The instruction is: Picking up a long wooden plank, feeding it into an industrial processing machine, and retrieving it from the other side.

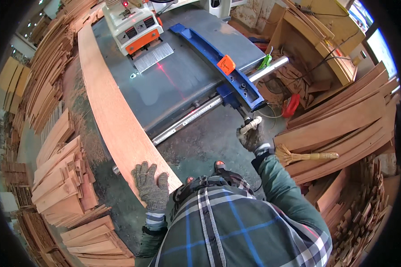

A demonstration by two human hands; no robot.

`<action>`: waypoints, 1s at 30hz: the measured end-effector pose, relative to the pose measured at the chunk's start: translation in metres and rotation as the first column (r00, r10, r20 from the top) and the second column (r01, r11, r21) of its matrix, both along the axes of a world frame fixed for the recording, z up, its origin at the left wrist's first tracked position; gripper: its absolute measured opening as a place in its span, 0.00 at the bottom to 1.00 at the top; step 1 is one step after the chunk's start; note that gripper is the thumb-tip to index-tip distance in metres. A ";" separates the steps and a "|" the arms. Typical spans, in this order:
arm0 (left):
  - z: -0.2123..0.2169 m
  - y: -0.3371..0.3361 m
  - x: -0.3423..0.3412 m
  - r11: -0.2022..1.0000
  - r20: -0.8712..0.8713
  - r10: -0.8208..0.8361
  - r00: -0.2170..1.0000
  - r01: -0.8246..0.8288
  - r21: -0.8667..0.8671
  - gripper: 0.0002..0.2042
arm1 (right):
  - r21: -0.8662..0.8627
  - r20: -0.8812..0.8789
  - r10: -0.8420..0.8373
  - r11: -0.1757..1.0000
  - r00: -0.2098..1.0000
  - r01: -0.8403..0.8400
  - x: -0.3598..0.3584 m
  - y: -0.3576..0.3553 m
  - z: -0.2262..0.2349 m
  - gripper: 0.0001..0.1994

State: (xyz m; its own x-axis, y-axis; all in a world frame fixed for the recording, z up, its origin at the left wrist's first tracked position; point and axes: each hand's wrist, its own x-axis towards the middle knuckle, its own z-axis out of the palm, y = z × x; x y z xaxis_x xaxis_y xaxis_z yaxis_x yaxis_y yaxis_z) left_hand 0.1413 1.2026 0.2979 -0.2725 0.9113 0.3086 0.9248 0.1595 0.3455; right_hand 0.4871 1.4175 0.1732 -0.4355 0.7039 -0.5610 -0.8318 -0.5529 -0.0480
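My left hand (151,186), in a grey knit glove, lies flat with fingers apart on the near end of a long pale wooden board (113,111). That board runs along the left side of a grey saw table (158,91). At the right, my gloved right hand (250,139) is wrapped round a lever handle (251,125) bound in pale wrapping. The handle joins the near end of a blue rip fence (205,49), which has an orange plate (226,65) on it. A metal guide rail (189,119) crosses the table's front.
A white and orange saw head (136,29) stands over the table, with a red laser line before it. Stacked boards (64,178) line the left; more planks (338,124) fill the right. A straw brush (307,155) lies by my right forearm.
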 end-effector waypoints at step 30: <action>-0.003 -0.001 0.001 1.000 0.032 0.030 0.999 -0.030 0.000 0.18 | 0.231 0.498 -0.316 0.946 0.807 0.227 -0.021 0.012 -0.041 0.17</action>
State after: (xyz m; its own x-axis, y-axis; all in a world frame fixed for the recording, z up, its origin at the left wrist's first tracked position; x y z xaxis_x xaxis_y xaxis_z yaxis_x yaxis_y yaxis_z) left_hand 0.1426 1.2021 0.2953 -0.3094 0.9025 0.2995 0.9080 0.1869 0.3749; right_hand 0.4661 1.4297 0.1322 0.1139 0.8447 -0.5229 -0.7710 -0.2567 -0.5827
